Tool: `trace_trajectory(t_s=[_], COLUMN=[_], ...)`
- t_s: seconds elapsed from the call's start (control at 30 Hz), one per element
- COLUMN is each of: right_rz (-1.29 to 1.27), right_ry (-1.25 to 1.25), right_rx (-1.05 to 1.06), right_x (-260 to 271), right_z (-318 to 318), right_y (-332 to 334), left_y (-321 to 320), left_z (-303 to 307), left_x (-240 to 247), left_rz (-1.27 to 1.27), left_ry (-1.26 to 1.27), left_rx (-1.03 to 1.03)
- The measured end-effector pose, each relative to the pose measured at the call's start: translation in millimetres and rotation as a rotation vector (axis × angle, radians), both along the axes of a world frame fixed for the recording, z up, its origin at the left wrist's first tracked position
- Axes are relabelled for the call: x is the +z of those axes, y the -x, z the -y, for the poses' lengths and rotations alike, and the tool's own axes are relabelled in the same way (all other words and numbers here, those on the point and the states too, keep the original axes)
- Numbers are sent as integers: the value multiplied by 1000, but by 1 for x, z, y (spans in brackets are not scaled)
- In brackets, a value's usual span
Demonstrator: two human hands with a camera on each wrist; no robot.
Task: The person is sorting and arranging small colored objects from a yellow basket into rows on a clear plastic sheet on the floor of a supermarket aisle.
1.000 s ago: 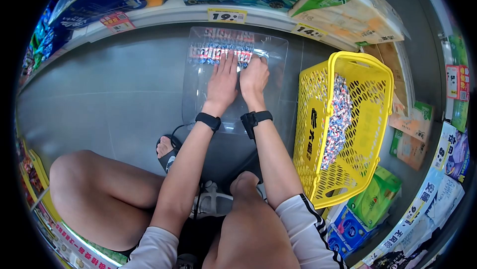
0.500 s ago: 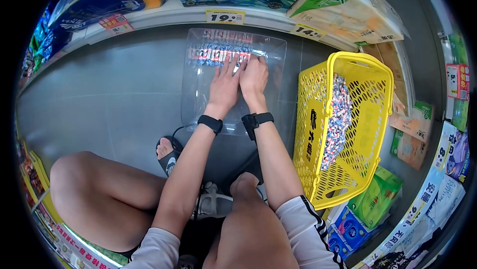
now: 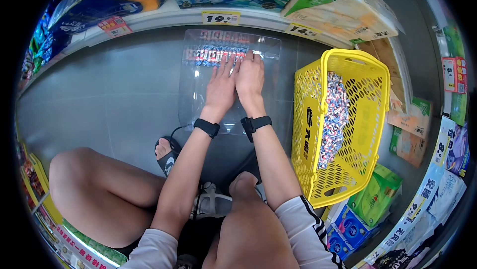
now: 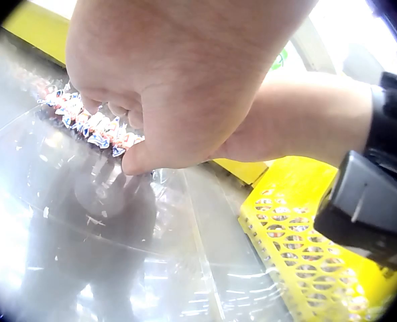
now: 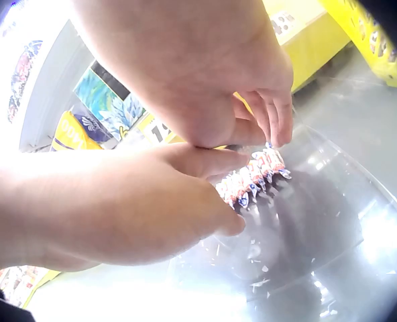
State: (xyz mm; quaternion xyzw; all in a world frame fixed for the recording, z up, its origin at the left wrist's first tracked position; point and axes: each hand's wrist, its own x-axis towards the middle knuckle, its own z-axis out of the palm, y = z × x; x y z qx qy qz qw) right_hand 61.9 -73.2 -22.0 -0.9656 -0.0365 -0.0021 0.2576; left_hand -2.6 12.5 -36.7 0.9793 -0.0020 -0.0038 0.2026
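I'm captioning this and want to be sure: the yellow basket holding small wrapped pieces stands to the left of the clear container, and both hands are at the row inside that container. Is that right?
Not quite: the head view shows the yellow basket to the right of the clear container. The rest stands.

The tray (image 3: 191,100) lies on the floor (image 3: 99,110); rows of, probably, sweets (image 3: 208,55) inside towards twelve o'clock; basket (image 3: 309,169) at three, holding a heap (image 3: 334,120); shelf (image 3: 169,17) beyond twelve.
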Motion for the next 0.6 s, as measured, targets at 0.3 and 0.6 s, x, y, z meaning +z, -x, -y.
trace_trajectory(t_s=[0.3, 0.6], right_rz=[-149, 75], right_ry=[-201, -200], right_rx=[365, 265], right_x=[81, 163], right_z=[34, 111], right_y=[11, 59], left_y=[15, 25], left_z=[6, 66], left_x=[78, 164], left_rz=[-210, -174], left_ry=[293, 415], left_rx=[60, -87])
